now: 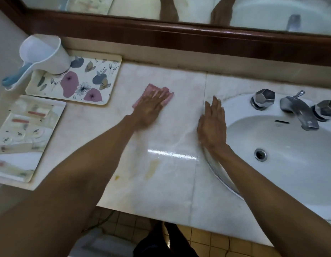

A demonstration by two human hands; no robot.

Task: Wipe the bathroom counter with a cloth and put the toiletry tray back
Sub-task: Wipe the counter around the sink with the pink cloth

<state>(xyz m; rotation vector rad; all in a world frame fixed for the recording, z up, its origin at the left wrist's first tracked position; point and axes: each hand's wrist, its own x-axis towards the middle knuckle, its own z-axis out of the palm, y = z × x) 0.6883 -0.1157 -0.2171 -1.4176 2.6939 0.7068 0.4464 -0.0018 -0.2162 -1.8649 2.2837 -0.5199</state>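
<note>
Left hand (pixel 151 106) was flat, palm down, fingers spread on the pink cloth (pixel 167 96), pressing it to the marble counter (pixel 161 173) mid-surface; pressed, not gripped. Right hand (pixel 213 127) lay open and flat on the counter at the sink rim (pixel 233 106), holding nothing. Toiletry tray (pixel 29 138) with blurred items sat at the counter's left edge, floral tray (pixel 77 82) just behind it, white scoop (pixel 44 54) resting on that tray's back corner. Yellowish stains (pixel 151 168) were near the front.
</note>
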